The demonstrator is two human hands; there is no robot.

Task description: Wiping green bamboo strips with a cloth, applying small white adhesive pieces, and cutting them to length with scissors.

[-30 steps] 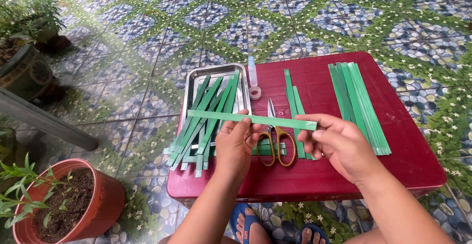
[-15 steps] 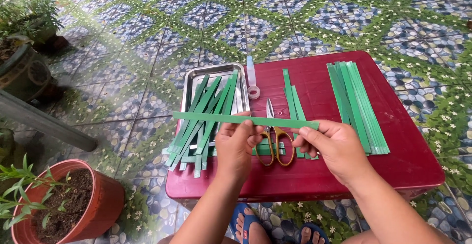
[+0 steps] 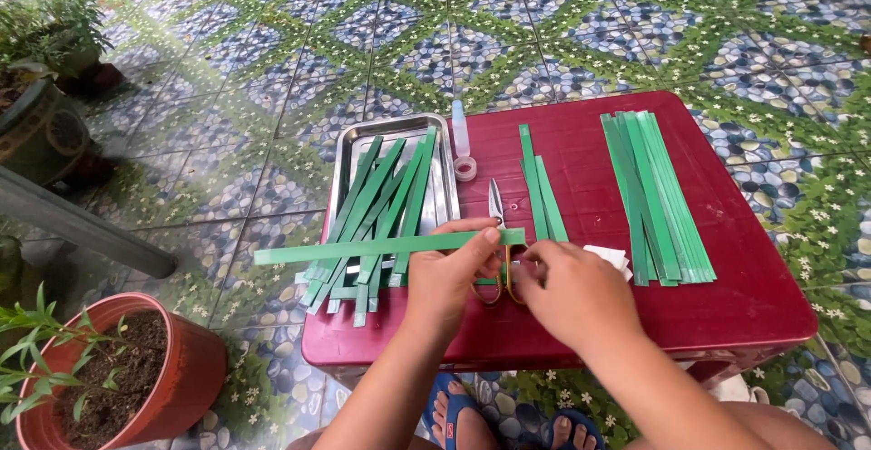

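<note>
– How's the light?
– Soft, even daylight; faint shadows under the table [image 3: 708,314].
– Glare?
– Mild sheen on the tray [image 3: 443,198].
– Sharpness?
– Centre is crisp; a blurred grey bar [image 3: 82,228] sits at left, and edges bend slightly.

Green strip [image 3: 381,247] shifted left over the tray [image 3: 445,155], right hand [image 3: 567,294] moved to its right end

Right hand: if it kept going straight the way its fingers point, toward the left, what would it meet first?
Probably the left hand, which sits right beside the right hand and pinches the green strip. The scissors lie just under the gap; depth is unclear.
</note>
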